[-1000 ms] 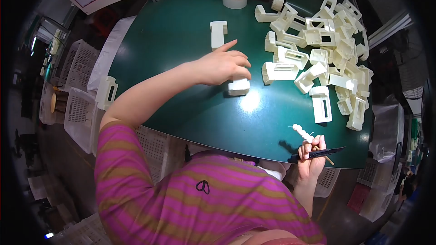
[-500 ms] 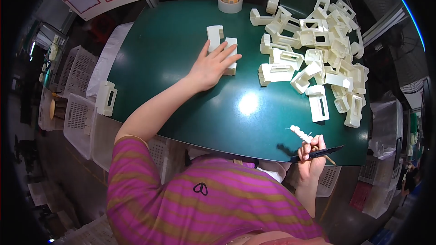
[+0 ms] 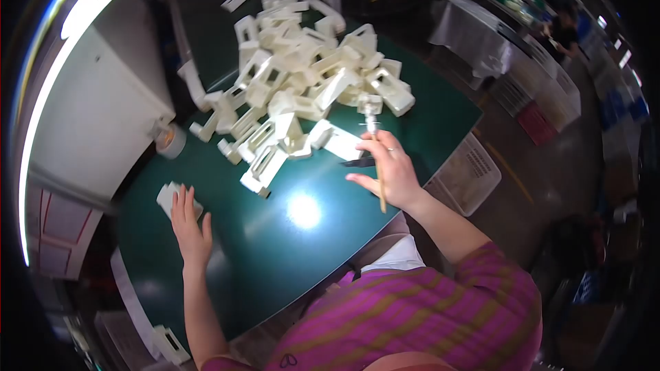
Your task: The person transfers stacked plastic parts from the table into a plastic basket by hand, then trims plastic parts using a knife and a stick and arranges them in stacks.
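The left hand (image 3: 190, 230) is lying flat, the right hand (image 3: 395, 170) is gripping
The left is resting across white parts (image 3: 167, 199), fingers straight, thumb apart; the right is clamping a stick (image 3: 382, 194) and a knife (image 3: 356, 163), thumb and forefinger standing apart beside a loose part (image 3: 342, 143), touching or not, I cannot tell; farther off, a jar (image 3: 166, 137) is standing at the green table's (image 3: 261, 261) edge and a heap (image 3: 282, 103) of parts is sprawling

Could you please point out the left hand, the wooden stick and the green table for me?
Left hand (image 3: 194, 239): head view, on the back of the hand.
Wooden stick (image 3: 381, 182): head view, on its bare shaft.
Green table (image 3: 254, 251): head view, on a bare part of its top.
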### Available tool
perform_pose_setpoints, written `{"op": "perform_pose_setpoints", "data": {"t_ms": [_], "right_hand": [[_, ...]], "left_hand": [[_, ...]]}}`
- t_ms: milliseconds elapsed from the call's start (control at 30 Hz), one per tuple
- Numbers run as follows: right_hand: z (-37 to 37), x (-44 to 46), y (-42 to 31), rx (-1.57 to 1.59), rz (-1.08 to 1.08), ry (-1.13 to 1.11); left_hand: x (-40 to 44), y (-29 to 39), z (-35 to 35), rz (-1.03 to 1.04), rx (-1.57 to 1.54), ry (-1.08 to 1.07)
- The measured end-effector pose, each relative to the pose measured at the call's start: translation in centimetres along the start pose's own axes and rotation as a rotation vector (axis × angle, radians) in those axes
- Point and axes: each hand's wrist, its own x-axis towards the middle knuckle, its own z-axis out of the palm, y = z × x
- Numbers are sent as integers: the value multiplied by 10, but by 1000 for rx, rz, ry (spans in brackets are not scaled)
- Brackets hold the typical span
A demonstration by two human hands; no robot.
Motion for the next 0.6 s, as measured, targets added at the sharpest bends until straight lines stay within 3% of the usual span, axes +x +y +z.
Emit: {"op": "perform_pose_setpoints", "data": {"t_ms": [100, 233, 300, 367, 433, 500, 567, 600], "right_hand": [[21, 11, 27, -247, 103, 6], [34, 1, 55, -48, 201, -86], [20, -7, 43, 179, 244, -67], [-1, -13, 11, 435, 495, -133], [7, -38, 0, 654, 483, -166], [1, -56, -19, 742, 544, -283], [-12, -65, -30, 650, 499, -313], [-17, -71, -30, 605, 461, -265]], "left_hand": [[-2, 68, -9, 48, -307, -99], [-11, 112, 17, 121, -720, -279], [-20, 133, 36, -207, -1215, -421], [-22, 157, 44, -334, -1459, -550], [-28, 187, 51, -355, -1533, -512], [-24, 220, 58, -232, -1793, -328], [-24, 237, 64, -349, -2057, -279], [-26, 238, 72, -371, -2140, -376]]}}
